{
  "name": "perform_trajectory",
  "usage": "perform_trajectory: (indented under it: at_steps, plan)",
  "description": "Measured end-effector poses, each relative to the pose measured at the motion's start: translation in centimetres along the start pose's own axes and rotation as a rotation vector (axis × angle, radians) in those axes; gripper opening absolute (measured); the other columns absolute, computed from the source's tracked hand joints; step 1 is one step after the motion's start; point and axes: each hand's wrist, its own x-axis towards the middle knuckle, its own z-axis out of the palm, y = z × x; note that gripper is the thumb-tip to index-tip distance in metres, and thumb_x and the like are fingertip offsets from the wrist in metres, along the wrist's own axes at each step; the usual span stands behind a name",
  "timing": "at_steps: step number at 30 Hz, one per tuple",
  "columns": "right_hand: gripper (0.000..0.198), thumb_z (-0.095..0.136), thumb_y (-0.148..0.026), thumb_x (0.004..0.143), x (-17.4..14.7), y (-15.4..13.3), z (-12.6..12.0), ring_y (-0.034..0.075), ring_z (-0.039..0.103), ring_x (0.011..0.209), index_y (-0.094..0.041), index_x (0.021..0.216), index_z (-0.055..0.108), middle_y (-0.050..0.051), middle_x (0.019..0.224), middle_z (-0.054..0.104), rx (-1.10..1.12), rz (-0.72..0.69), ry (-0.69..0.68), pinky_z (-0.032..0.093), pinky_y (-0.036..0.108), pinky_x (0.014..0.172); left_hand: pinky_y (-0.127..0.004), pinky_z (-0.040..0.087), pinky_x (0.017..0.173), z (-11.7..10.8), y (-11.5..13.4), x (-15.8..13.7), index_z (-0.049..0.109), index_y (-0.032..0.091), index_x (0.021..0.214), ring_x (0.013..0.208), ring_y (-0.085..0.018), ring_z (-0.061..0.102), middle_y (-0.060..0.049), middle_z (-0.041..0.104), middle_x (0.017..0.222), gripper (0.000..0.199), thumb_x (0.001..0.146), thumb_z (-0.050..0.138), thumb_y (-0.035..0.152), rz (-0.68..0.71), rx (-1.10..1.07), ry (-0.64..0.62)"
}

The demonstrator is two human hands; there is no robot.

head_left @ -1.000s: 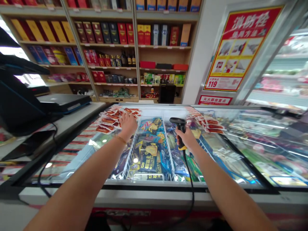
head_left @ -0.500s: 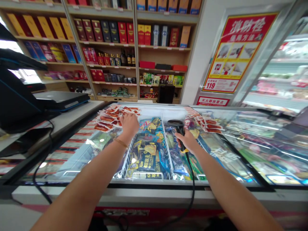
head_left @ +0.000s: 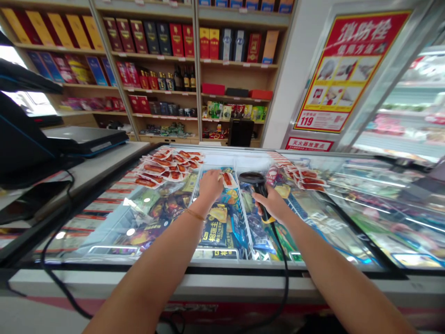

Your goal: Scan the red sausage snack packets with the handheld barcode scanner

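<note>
My left hand (head_left: 210,184) is closed on the edge of a packaged sausage (head_left: 228,179), a small clear-and-white pack with a reddish-brown sausage inside. It is held over the middle of the freezer's glass top. In my right hand (head_left: 274,204) is a black handheld barcode scanner (head_left: 253,178), gripped by its handle, its head to the right of the pack. A pile of similar sausage packs (head_left: 167,164) lies on the glass to the left of my left hand. A smaller group of sausage packs (head_left: 308,178) lies to the right of the scanner.
Under the glass of the chest freezer (head_left: 114,273), wire baskets hold bagged frozen goods (head_left: 213,232). The scanner's black cable (head_left: 285,278) hangs over the front edge. At left stands a counter with a flat grey-topped device (head_left: 85,139). Shelves of boxes (head_left: 149,37) rise behind.
My left hand has moved right from the left pile, bringing a sausage pack towards the scanner. My right hand still holds the scanner in nearly the same place.
</note>
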Motion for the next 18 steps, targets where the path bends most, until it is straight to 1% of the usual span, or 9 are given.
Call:
perform_trajectory:
  at_steps: [2,3,5,6,8,10,12,16,18]
  plan:
    - [0.029,0.064,-0.039,0.077,0.1,0.1,0.0,0.012,0.052,0.037,-0.021,0.092,0.047,-0.007,0.055,0.055,-0.030,0.001,-0.015,0.044,0.024,0.038,-0.050,0.038,0.104,0.5,-0.6,0.0,0.044,0.026,0.144,0.132,-0.032,0.042,-0.012,0.043,0.148,0.051,0.093,0.039,0.031,0.020,0.060,-0.028]
    - [0.029,0.064,-0.038,0.077,0.1,0.1,0.0,0.012,0.053,0.037,-0.021,0.093,0.047,-0.007,0.056,0.055,-0.046,-0.001,-0.020,0.044,0.024,0.038,-0.054,0.035,0.105,0.7,-0.6,0.0,0.041,0.029,0.145,0.137,-0.034,0.035,-0.010,0.035,0.154,0.052,0.094,0.038,0.031,0.055,0.085,-0.069]
    - [0.029,0.064,-0.038,0.077,0.0,0.0,0.0,0.012,0.054,0.037,-0.021,0.094,0.048,-0.006,0.056,0.056,-0.063,-0.001,-0.023,0.044,0.024,0.038,-0.059,0.030,0.107,1.3,-0.5,-0.1,0.045,0.035,0.141,0.143,-0.035,0.023,-0.004,0.024,0.160,0.048,0.094,0.036,0.029,0.137,0.121,-0.180]
    - [0.030,0.064,-0.038,0.077,-0.1,-0.1,0.0,0.012,0.054,0.037,-0.021,0.094,0.048,-0.006,0.056,0.056,-0.063,0.000,-0.018,0.044,0.024,0.038,-0.060,0.028,0.108,1.5,-0.4,-0.1,0.049,0.035,0.137,0.145,-0.035,0.019,-0.002,0.023,0.160,0.046,0.094,0.036,0.027,0.165,0.132,-0.237]
    - [0.030,0.065,-0.039,0.076,-0.4,-0.4,0.0,0.012,0.053,0.037,-0.021,0.093,0.047,-0.007,0.055,0.055,-0.054,0.001,-0.002,0.043,0.023,0.037,-0.059,0.026,0.109,1.7,-0.1,-0.2,0.054,0.033,0.131,0.145,-0.033,0.021,-0.003,0.032,0.156,0.043,0.093,0.037,0.024,0.188,0.141,-0.303]
    - [0.032,0.065,-0.040,0.076,-0.6,-0.7,0.1,0.011,0.053,0.037,-0.021,0.092,0.046,-0.007,0.055,0.055,-0.036,0.000,0.006,0.042,0.023,0.037,-0.056,0.031,0.106,1.7,0.0,-0.2,0.054,0.029,0.130,0.137,-0.031,0.035,-0.008,0.049,0.143,0.041,0.093,0.036,0.024,0.194,0.142,-0.298]
    - [0.033,0.066,-0.040,0.075,-0.7,-0.9,0.1,0.011,0.053,0.037,-0.021,0.092,0.045,-0.007,0.055,0.055,-0.025,0.001,0.007,0.042,0.022,0.037,-0.053,0.036,0.100,1.4,0.2,-0.2,0.058,0.025,0.124,0.124,-0.031,0.048,-0.013,0.061,0.126,0.039,0.094,0.034,0.027,0.195,0.165,-0.254]
    - [0.034,0.066,-0.040,0.075,-0.7,-0.8,0.2,0.011,0.053,0.037,-0.020,0.095,0.046,-0.007,0.055,0.055,-0.034,0.000,-0.008,0.043,0.023,0.037,-0.046,0.037,0.094,0.6,0.9,-0.2,0.068,0.019,0.102,0.103,-0.028,0.060,-0.014,0.069,0.096,0.037,0.094,0.032,0.027,0.175,0.229,-0.193]
    - [0.033,0.065,-0.040,0.076,-0.6,-0.7,0.2,0.011,0.053,0.037,-0.020,0.096,0.047,-0.007,0.056,0.055,-0.043,-0.006,-0.017,0.043,0.023,0.038,-0.043,0.038,0.092,0.2,1.1,-0.2,0.069,0.018,0.095,0.096,-0.026,0.062,-0.013,0.069,0.089,0.034,0.093,0.037,0.028,0.161,0.231,-0.199]
